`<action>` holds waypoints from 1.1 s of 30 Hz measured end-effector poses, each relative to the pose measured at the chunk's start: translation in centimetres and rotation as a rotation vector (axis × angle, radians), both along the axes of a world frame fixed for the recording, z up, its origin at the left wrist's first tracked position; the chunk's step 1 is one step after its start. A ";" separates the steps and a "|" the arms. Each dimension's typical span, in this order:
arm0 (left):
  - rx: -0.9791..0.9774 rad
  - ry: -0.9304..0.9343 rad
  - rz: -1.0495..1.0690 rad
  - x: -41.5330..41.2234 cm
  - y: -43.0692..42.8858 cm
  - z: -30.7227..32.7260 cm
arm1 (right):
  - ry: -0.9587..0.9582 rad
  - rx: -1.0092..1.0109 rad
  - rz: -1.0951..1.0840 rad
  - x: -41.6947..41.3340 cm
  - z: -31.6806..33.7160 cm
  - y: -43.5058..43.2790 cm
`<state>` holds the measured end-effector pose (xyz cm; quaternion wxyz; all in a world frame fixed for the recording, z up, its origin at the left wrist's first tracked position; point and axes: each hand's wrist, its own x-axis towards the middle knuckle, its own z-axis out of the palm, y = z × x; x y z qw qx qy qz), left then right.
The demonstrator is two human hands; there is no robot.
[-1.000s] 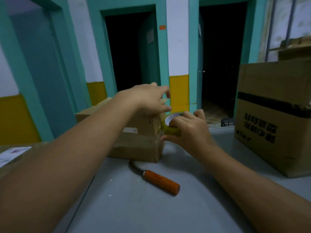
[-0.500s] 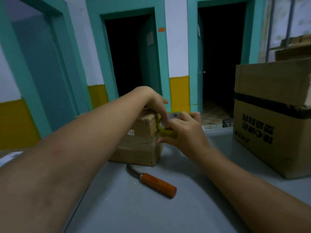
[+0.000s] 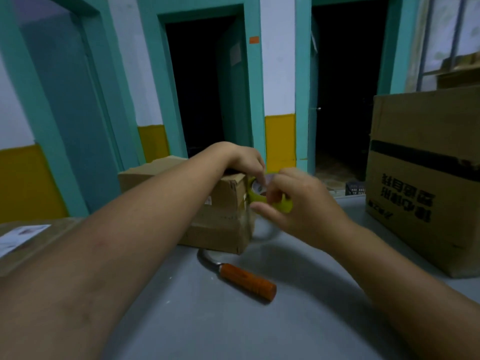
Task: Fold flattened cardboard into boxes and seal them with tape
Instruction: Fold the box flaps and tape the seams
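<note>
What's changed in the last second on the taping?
The left hand slid across the small box top to its right corner, fingertips now at the tape dispenser. The right hand still grips the dispenser there. Box, knife and large carton have not moved.

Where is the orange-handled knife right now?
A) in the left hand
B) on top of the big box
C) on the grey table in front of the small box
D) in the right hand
C: the knife lies on the grey table on the near side of the small box, and neither the left hand nor the right hand touches it.
</note>
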<state>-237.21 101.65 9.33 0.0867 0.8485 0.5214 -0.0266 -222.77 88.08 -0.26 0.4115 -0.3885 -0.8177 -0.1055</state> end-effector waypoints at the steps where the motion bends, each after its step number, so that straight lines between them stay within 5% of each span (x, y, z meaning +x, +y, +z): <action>1: -0.001 -0.003 0.001 0.0 0.1 -0.1 | -0.072 -0.220 0.069 -0.6 0.4 -1.3; 4: -0.004 -0.016 -0.003 0.1 0.7 -0.4 | -0.427 -0.726 0.053 -2.7 -0.3 -3.2; 6: -0.014 -0.030 -0.004 0.1 1.0 -0.6 | -0.538 -0.788 0.039 -3.7 -1.3 -3.1; 13: -0.022 -0.047 -0.012 -0.1 1.5 -0.9 | -0.421 -0.978 0.121 2.4 0.5 -1.7; 20: -0.031 -0.060 -0.009 0.0 1.5 -1.0 | 0.001 -1.062 0.182 10.9 2.8 -2.0; 33: -0.033 -0.063 0.010 0.0 1.5 -1.0 | -0.048 -1.112 0.206 7.1 3.0 -2.9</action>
